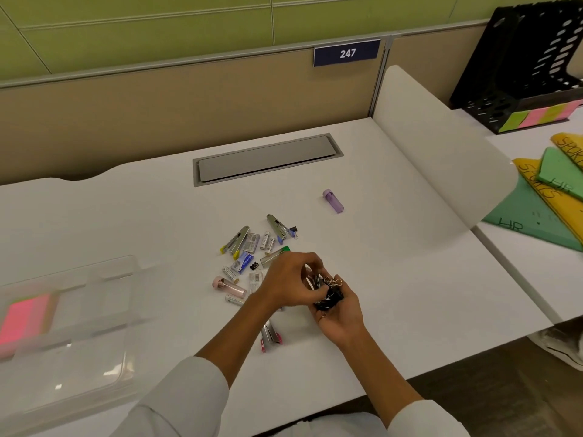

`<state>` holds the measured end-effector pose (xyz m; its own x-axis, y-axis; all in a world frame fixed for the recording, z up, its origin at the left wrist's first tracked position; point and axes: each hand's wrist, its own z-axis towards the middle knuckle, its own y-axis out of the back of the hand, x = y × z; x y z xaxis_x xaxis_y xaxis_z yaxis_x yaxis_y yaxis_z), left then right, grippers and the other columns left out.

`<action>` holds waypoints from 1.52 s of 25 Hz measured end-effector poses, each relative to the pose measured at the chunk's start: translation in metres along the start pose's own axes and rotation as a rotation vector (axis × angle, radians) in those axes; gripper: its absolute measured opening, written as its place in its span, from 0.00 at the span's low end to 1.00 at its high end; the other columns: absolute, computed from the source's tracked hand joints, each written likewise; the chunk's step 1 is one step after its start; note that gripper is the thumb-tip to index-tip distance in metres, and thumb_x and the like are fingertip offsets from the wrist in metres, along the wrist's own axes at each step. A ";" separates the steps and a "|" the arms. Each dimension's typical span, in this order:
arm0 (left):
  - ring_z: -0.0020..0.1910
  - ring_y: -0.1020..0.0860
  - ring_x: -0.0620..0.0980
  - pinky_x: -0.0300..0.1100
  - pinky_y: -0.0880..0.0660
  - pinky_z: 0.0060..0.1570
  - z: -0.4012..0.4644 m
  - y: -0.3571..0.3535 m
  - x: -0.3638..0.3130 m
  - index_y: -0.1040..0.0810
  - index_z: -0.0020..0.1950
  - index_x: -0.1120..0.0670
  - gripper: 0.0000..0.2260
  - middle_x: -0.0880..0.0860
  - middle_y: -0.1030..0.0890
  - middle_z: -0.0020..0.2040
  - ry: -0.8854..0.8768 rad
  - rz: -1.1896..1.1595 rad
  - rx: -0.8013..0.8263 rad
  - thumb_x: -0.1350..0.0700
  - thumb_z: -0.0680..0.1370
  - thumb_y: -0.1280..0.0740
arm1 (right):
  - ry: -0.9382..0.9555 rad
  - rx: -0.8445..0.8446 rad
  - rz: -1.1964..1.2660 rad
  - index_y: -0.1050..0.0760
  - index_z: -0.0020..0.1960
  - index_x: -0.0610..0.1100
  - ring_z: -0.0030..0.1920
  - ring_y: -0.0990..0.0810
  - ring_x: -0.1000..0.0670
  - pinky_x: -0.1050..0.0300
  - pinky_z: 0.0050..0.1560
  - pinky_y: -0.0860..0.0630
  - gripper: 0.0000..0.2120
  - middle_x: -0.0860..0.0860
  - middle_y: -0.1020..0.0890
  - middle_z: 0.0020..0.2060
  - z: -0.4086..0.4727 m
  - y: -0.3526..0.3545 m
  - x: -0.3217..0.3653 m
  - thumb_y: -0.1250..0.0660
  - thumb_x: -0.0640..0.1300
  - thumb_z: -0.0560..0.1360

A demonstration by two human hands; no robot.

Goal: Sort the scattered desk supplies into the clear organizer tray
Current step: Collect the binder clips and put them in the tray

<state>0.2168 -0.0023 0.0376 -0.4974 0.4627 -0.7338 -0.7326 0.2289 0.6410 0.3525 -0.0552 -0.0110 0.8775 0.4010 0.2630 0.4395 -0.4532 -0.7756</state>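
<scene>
My right hand [342, 313] is cupped palm up and holds a bunch of black binder clips [329, 298]. My left hand [288, 277] reaches over it, fingertips pinched at the clips. Scattered supplies lie just beyond on the white desk [157, 222]: a yellow-tipped stapler [236, 241], a blue-tipped stapler [277, 227], staple boxes [243, 262], small batteries [265, 241], a loose black binder clip [254, 265], a pink tube [228, 287], and a pink stapler [270, 335] below my left wrist. The clear organizer tray [79, 313] sits at the left, with pink sticky notes [23, 320] in one compartment.
A purple tube [333, 200] lies apart at the back right. A grey cable hatch [266, 159] is set into the desk. A white divider [441, 143] separates a neighbouring desk with green and yellow folders [549, 197] and a black file rack [530, 64].
</scene>
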 end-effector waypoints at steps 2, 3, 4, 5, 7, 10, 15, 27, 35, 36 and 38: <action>0.29 0.21 0.43 0.36 0.25 0.29 0.002 0.003 0.007 0.21 0.44 0.49 0.09 0.44 0.17 0.39 0.046 -0.014 -0.126 0.50 0.66 0.27 | -0.006 0.030 0.001 0.18 0.60 0.39 0.57 0.16 0.41 0.48 0.49 0.16 0.18 0.39 0.18 0.61 0.001 0.000 0.001 0.39 0.48 0.80; 0.29 0.21 0.44 0.37 0.24 0.30 0.006 0.007 0.012 0.20 0.44 0.50 0.08 0.44 0.18 0.39 0.102 -0.027 -0.197 0.51 0.67 0.28 | -0.010 0.042 0.014 0.17 0.59 0.38 0.58 0.16 0.40 0.47 0.50 0.16 0.18 0.38 0.18 0.62 0.001 0.000 0.001 0.40 0.48 0.81; 0.29 0.21 0.44 0.40 0.22 0.33 0.013 0.011 0.017 0.20 0.43 0.51 0.06 0.45 0.17 0.38 0.171 -0.038 -0.257 0.52 0.68 0.28 | -0.015 0.051 0.027 0.18 0.59 0.38 0.59 0.17 0.38 0.46 0.51 0.16 0.19 0.38 0.19 0.62 0.002 0.001 0.002 0.41 0.48 0.82; 0.31 0.21 0.45 0.43 0.21 0.36 0.021 0.017 0.023 0.20 0.43 0.52 0.05 0.46 0.17 0.38 0.240 -0.036 -0.294 0.54 0.69 0.29 | -0.017 0.057 0.036 0.18 0.60 0.37 0.60 0.18 0.37 0.45 0.52 0.17 0.19 0.37 0.19 0.63 0.002 0.001 0.003 0.42 0.48 0.82; 0.37 0.20 0.49 0.49 0.20 0.41 0.038 0.026 0.036 0.19 0.43 0.54 0.03 0.49 0.17 0.40 0.318 0.040 -0.279 0.59 0.70 0.30 | -0.013 0.056 0.039 0.18 0.60 0.37 0.61 0.19 0.37 0.45 0.53 0.17 0.20 0.37 0.20 0.63 0.003 0.001 0.007 0.43 0.48 0.82; 0.53 0.23 0.53 0.49 0.24 0.52 0.061 0.030 0.055 0.20 0.53 0.55 0.10 0.54 0.18 0.50 0.356 0.226 -0.112 0.59 0.72 0.31 | -0.011 0.052 0.041 0.17 0.59 0.37 0.61 0.19 0.37 0.45 0.53 0.17 0.20 0.37 0.20 0.64 0.004 0.002 0.014 0.42 0.48 0.81; 0.65 0.29 0.55 0.50 0.33 0.63 0.093 0.015 0.070 0.25 0.66 0.54 0.19 0.55 0.21 0.62 0.368 0.537 0.137 0.54 0.75 0.33 | -0.018 0.045 0.027 0.17 0.59 0.38 0.61 0.19 0.37 0.46 0.54 0.17 0.20 0.38 0.20 0.64 0.008 0.004 0.025 0.42 0.49 0.82; 0.44 0.24 0.52 0.47 0.31 0.54 0.134 -0.009 0.083 0.26 0.43 0.51 0.05 0.52 0.21 0.44 0.304 0.845 0.312 0.60 0.72 0.33 | 0.030 0.052 0.039 0.20 0.64 0.39 0.65 0.21 0.38 0.45 0.59 0.19 0.21 0.38 0.21 0.66 0.037 -0.002 0.051 0.42 0.50 0.81; 0.39 0.21 0.49 0.39 0.23 0.39 0.120 0.005 0.054 0.21 0.41 0.56 0.04 0.52 0.18 0.39 0.207 0.099 -0.040 0.62 0.69 0.30 | 0.013 0.047 0.059 0.20 0.63 0.39 0.64 0.21 0.37 0.46 0.56 0.18 0.21 0.38 0.21 0.65 0.039 -0.002 0.046 0.43 0.50 0.82; 0.38 0.20 0.46 0.35 0.23 0.37 0.113 0.010 0.045 0.20 0.41 0.55 0.04 0.50 0.18 0.38 0.199 -0.027 -0.035 0.62 0.68 0.29 | 0.012 0.045 0.061 0.20 0.63 0.38 0.64 0.21 0.37 0.46 0.56 0.18 0.21 0.38 0.21 0.65 0.039 -0.001 0.044 0.43 0.50 0.82; 0.36 0.20 0.42 0.29 0.26 0.34 0.099 0.018 0.030 0.20 0.39 0.52 0.05 0.48 0.17 0.36 0.182 -0.136 0.088 0.61 0.67 0.28 | 0.006 0.043 0.071 0.20 0.63 0.38 0.63 0.20 0.37 0.46 0.55 0.18 0.20 0.38 0.21 0.65 0.038 -0.002 0.039 0.42 0.49 0.81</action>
<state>0.2348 0.1000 0.0494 -0.4779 0.2624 -0.8383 -0.7595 0.3559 0.5444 0.3782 -0.0083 -0.0212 0.9073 0.3642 0.2103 0.3680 -0.4453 -0.8163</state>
